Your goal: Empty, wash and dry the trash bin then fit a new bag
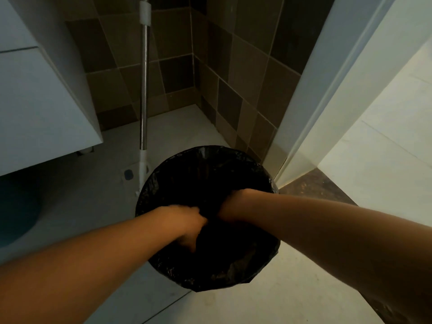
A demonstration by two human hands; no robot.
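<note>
Bin: we see the round trash bin standing on the pale floor, seen from above, just in front of the tiled corner.
Bag: a black bag lines the bin, its crinkled plastic folded out over the rim all the way round.
Left hand: our left hand reaches into the mouth of the bin, fingers curled round a bunch of the black plastic near the middle.
Right hand: our right hand goes down into the bag beside the left; its fingers are hidden in the dark plastic, so we cannot tell whether they grip or lie loose.
Mop handle: a metal mop handle stands upright just behind the bin, leaning into the wall of brown tiles.
Cabinet: a white cabinet hangs on our left.
Door frame: a white door frame rises on our right, close beside the bin.
</note>
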